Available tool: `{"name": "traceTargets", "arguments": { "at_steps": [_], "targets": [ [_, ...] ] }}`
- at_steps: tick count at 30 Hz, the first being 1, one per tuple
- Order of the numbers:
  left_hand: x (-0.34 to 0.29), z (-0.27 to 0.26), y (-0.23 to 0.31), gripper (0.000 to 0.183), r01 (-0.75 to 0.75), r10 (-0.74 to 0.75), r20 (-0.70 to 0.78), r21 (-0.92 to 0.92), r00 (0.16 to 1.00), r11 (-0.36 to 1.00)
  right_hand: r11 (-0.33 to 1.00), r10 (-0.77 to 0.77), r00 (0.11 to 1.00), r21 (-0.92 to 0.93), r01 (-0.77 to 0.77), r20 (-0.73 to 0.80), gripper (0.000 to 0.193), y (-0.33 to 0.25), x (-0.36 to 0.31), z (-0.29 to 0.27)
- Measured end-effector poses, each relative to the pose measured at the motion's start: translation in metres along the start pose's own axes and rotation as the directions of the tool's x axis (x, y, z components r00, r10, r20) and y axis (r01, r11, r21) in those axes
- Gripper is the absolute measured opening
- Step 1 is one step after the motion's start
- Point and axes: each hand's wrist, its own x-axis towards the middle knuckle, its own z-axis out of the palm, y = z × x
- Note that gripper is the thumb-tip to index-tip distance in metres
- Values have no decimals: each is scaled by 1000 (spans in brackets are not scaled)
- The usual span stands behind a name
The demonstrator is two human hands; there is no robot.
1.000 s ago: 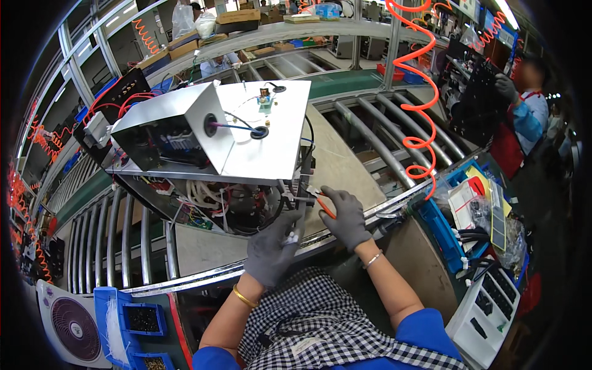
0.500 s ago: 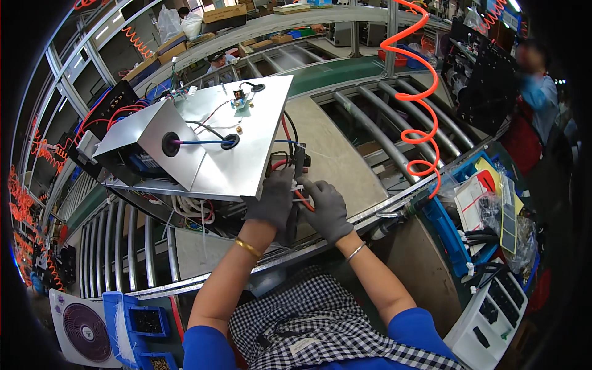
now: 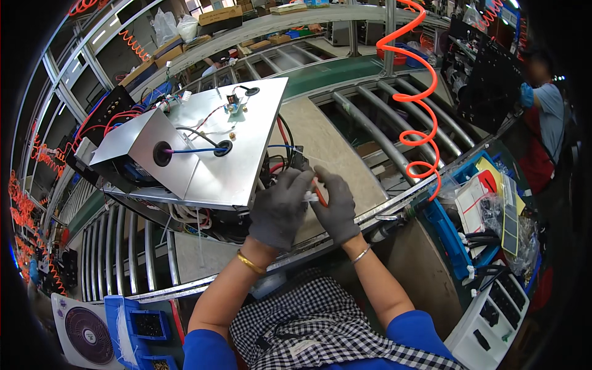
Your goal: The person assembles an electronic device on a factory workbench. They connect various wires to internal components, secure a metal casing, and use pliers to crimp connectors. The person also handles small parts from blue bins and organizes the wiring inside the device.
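Observation:
Both my hands wear dark grey gloves and work close together at the right edge of a silver sheet-metal unit [image 3: 246, 132]. My right hand [image 3: 336, 209] is closed around a curved orange-red piece [image 3: 320, 196] that looks like a tool handle; its other end is hidden. A small white piece [image 3: 310, 197] shows between the hands. My left hand [image 3: 280, 209] has its fingers bent and closed, and what they grip is hidden. Just beyond the fingertips stands a black part [image 3: 298, 154] with a blue wire [image 3: 280, 146] running to it. Red and black wires pass beside it.
The unit rests on a board [image 3: 333, 139] on the roller conveyor [image 3: 376, 135]. A coiled orange air hose [image 3: 431, 98] hangs to the right. Blue bins [image 3: 444, 240] and a white tray [image 3: 493, 320] stand at right, a fan [image 3: 88, 333] at lower left. Another person [image 3: 549, 111] is far right.
My hands have moved slightly right and toward me, with the orange-red piece and the white piece. The metal unit has shifted slightly left in view. The person at right has turned.

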Motion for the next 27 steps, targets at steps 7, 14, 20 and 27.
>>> {"name": "traceTargets", "arguments": {
  "at_steps": [7,14,20,27],
  "targets": [
    [14,34,7,52,117,-161,150,266,975,957,999,-36,985,30,42,-169,64,0,13,16],
    [23,32,2,36,165,-201,153,221,968,961,966,64,993,254,-36,-102,43,3,8,32],
    [1,26,0,32,71,-76,90,59,993,996,916,22,1000,401,-12,-19,51,12,-6,26],
    [-76,-21,23,33,89,-18,312,-214,950,973,949,-148,960,-241,205,236,62,8,-22,-19]
  ]
}}
